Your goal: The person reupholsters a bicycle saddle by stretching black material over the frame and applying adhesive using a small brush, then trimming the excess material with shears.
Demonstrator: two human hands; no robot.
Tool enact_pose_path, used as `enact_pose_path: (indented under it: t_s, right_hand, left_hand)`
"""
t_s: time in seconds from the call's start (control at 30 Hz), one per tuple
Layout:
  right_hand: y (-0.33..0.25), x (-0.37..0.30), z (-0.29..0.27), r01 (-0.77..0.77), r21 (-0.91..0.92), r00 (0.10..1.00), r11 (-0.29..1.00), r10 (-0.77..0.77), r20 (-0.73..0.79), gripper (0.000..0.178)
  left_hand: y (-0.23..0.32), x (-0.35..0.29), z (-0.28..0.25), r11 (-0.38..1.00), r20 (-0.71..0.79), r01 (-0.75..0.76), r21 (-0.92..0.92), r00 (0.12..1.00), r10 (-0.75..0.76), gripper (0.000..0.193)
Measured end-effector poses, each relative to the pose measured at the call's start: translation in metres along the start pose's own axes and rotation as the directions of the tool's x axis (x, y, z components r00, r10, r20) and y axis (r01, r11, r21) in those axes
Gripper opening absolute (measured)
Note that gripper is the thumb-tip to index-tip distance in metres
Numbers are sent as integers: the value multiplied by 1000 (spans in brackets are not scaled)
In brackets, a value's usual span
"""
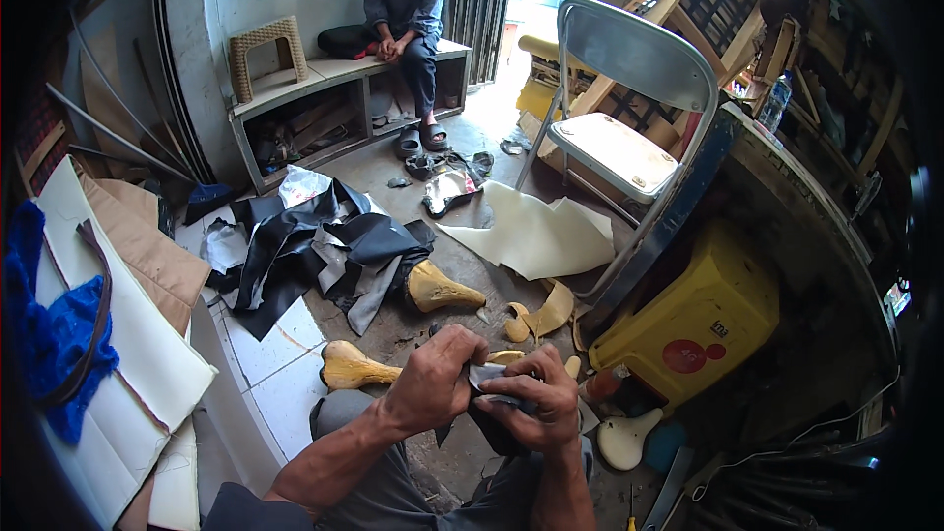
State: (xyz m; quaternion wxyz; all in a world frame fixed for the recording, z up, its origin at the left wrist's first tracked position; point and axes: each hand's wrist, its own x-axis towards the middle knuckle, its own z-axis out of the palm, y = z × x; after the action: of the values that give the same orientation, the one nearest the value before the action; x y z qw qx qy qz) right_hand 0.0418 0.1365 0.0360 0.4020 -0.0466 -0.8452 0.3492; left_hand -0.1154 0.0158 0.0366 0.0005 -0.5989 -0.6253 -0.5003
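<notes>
Over grey trousers [369, 494], left hand [430, 379] and right hand [539, 398] pinch limp sheeting [498, 433], black and pale grey.

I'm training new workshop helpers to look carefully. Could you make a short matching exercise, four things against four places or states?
Column one
1. Woven stool
2. Dark piece of material
3. Blue plush cloth
4. Folding chair

Column two
A. Standing unfolded, with a pale seat
B. At the far left, on cream sheets
C. On the bench, beside the seated person
D. Held by the left hand and right hand

Right pairs: 1-C, 2-D, 3-B, 4-A
</notes>
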Motion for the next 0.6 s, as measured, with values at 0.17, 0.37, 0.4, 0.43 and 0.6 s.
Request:
enact_pose_path:
  t_s: [0.17,0.37,0.4,0.43,0.6]
  right_hand:
    - [-18,8,-2,14,19,981,1000,-10,-195,52]
    - [3,-10,5,-114,50,979,992,120,-165,53]
    - [6,-10,5,-70,-25,979,997,64,-195,51]
    - [6,-7,4,-66,-23,979,998,61,-193,51]
    - [-3,1,5,66,-406,955,912,-176,-239,45]
  left_hand:
    - [-4,1,-1,979,-58,-200,46,977,203,28]
    - [-13,3,-1,905,-199,-385,182,887,418,47]
    - [-13,4,-1,904,-201,-384,187,886,418,47]
    - [-12,4,-2,960,-215,-251,128,938,273,49]
    - [-16,4,-4,981,-150,125,-150,978,-147,33]
